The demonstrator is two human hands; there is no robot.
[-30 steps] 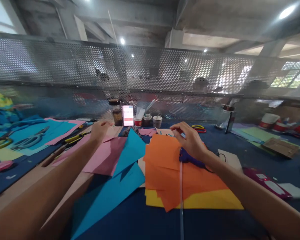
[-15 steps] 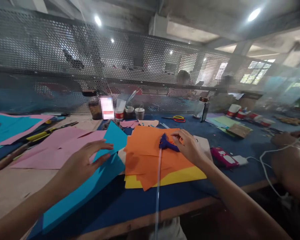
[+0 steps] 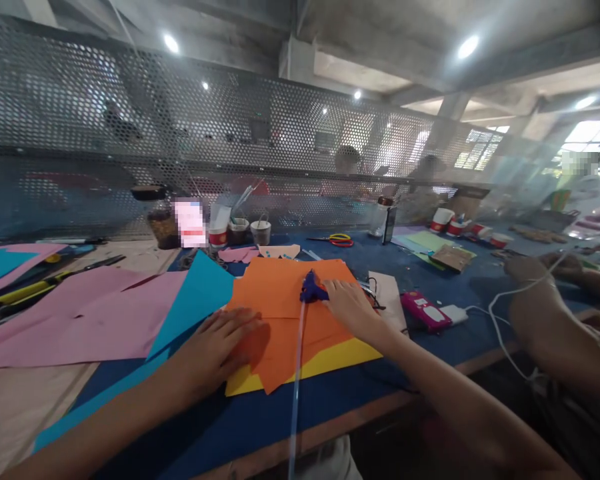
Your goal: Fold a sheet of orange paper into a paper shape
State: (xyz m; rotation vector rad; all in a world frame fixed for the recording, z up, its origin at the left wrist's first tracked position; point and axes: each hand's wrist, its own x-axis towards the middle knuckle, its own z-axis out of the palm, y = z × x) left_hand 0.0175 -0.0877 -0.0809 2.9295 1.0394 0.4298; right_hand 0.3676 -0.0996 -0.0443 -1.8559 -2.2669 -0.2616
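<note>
My left hand (image 3: 230, 340) lies with fingers stretched over the left edge of the orange sheets (image 3: 275, 340). Beside it, a blue sheet (image 3: 195, 293) stretches along the left, partly under my forearm. A purple glue gun (image 3: 312, 287) rests on the orange sheets, and my right hand (image 3: 353, 308) closes over its handle, hiding most of it. From the gun a long clear glue stick (image 3: 296, 387) runs toward me past the table edge. A yellow sheet (image 3: 340, 360) shows beneath the orange ones.
Pink sheets (image 3: 90, 313) and a yellow cutter (image 3: 25, 291) lie left. Scissors (image 3: 337, 239), small cups (image 3: 260, 232) and a glass bottle (image 3: 380, 217) stand or lie behind. A magenta box (image 3: 425, 311) with a white cable is at right, near another person's arm (image 3: 545, 320).
My left hand has moved right, from above the blue sheet onto the orange sheets. My right hand has come down over the glue gun's handle. The view has turned slightly right.
</note>
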